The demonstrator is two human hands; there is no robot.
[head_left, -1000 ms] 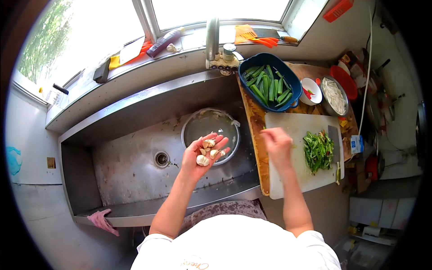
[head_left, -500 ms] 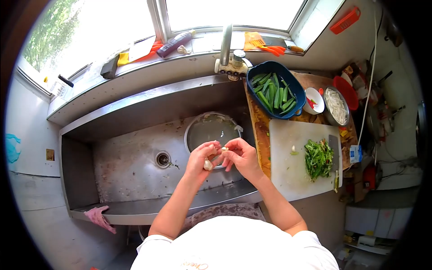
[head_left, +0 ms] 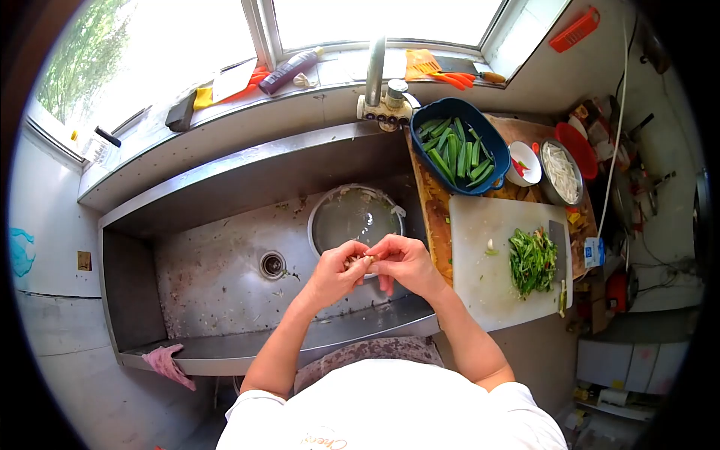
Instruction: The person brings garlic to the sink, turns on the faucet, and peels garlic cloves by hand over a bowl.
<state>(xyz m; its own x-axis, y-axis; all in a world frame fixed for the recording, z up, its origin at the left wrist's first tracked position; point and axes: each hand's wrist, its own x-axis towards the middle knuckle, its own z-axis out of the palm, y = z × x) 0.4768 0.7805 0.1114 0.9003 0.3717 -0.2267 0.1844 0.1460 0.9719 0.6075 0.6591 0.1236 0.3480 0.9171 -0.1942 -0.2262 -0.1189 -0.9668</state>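
My left hand is curled around garlic, only part of which shows between the fingers. Close against it, my right hand pinches a small garlic clove at the fingertips. Both hands are above the sink's front part, over the near rim of a round water-filled basin. To the right, a pale clove lies on the white cutting board, left of a pile of chopped greens. A cleaver rests along the board's right side.
A blue tub of green pods stands behind the board, beside a white bowl with red pieces and a metal bowl of pale strips. The faucet rises behind the sink. A pink cloth hangs at its front edge.
My right hand has moved left from above the board to my left hand, whose open palm has curled around the garlic. A pale clove now shows on the board.
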